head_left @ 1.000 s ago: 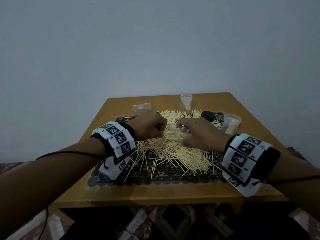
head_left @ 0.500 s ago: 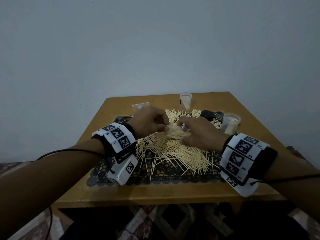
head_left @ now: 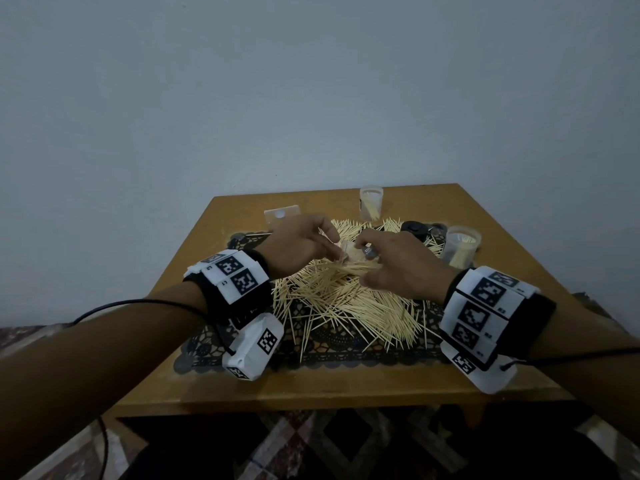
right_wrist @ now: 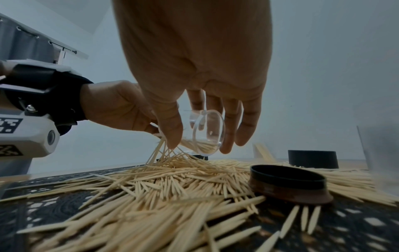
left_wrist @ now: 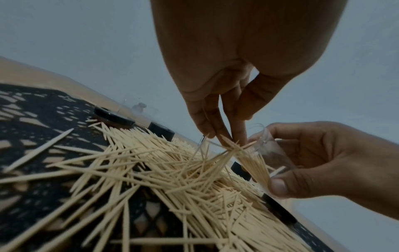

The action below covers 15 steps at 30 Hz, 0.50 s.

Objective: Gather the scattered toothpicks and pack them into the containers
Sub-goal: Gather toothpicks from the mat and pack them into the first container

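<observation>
We can read little: the white block wristband (head_left: 230, 275) on the left wrist carries black square code markers and tiny characters, perhaps "G" and "7"; the right white wristband's (head_left: 485, 306) marks are illegible.

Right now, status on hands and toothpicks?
Right hand grips tilted clear plastic container. Left hand feeds pale wooden toothpicks in. Big pile remains.

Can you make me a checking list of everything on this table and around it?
Surface: wooden table with black lace mat.
Job's things: toothpick pile on mat; tilted clear tub, part filled; two upright tubs holding toothpicks.
Clutter: black lids; clear flat piece.
Hands: right hand holds tilted tub; left hand feeds toothpicks in.
Cables: black wrist cables.
Surroundings: plain wall, patterned floor.
</observation>
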Available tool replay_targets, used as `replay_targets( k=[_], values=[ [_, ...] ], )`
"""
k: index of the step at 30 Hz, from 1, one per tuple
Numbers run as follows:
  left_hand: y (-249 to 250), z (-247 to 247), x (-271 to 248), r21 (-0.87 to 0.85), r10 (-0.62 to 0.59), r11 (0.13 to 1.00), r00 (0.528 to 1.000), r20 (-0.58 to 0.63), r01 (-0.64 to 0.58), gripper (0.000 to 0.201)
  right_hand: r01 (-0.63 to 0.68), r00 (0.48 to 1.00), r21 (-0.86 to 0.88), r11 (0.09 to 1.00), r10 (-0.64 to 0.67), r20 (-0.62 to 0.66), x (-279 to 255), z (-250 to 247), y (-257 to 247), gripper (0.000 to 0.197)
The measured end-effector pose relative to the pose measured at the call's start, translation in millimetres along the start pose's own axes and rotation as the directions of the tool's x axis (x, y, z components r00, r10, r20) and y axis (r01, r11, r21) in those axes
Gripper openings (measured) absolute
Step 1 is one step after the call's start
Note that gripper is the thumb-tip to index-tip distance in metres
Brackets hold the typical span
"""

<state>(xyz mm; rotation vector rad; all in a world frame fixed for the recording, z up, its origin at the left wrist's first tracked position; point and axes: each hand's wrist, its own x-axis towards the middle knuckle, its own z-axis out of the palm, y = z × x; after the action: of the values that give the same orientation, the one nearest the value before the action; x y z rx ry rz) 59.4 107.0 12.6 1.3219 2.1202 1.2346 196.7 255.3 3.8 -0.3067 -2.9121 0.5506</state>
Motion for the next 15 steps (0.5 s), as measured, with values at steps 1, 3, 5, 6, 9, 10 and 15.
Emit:
replay_targets(
  k=[1,3,5,6,9,10,15],
  values=[
    [-0.6,-0.4,-0.1,-0.051,-0.007,0.999,1.0,-0.018,0.006,0.026,-0.003,1.0,0.002,1.0,0.003,0.0,-0.4,-0.3,0.4,0.051],
    [-2.2,-3.0,0.0,-0.035,0.026,0.999,0.998,-0.056,-0.028,0.024,-0.01,1.0,0.004,1.0,0.01,0.004,-1.1,-0.9,1.6,0.051],
    [-4.9,-6.4,-2.2,0.132,0.079,0.989,0.995,-0.067,-0.07,0.023,-0.013,1.0,0.006,1.0,0.013,0.008,-2.1,-1.6,2.6,0.05],
    [-5.8,-8.2,-4.5,0.223,0.097,0.971,0.994,-0.049,-0.084,0.026,-0.012,1.0,0.007,1.0,0.012,0.009,-2.6,-1.9,2.9,0.05],
    [-4.6,-8.2,-13.3,0.409,0.09,0.904,0.99,0.105,-0.126,0.047,0.001,1.0,0.021,1.0,-0.002,0.013,-3.5,-3.3,1.9,0.05],
    [-2.4,-6.4,-15.9,0.441,0.057,0.888,0.983,0.177,-0.131,0.057,0.01,1.0,0.024,1.0,-0.01,0.014,-3.5,-3.6,0.3,0.051],
    [1.1,-0.8,-15.1,0.583,-0.093,0.794,0.913,0.397,-0.172,0.085,0.056,0.998,-0.015,0.998,-0.056,0.016,-2.7,-2.4,-7.8,0.052]
  ],
)
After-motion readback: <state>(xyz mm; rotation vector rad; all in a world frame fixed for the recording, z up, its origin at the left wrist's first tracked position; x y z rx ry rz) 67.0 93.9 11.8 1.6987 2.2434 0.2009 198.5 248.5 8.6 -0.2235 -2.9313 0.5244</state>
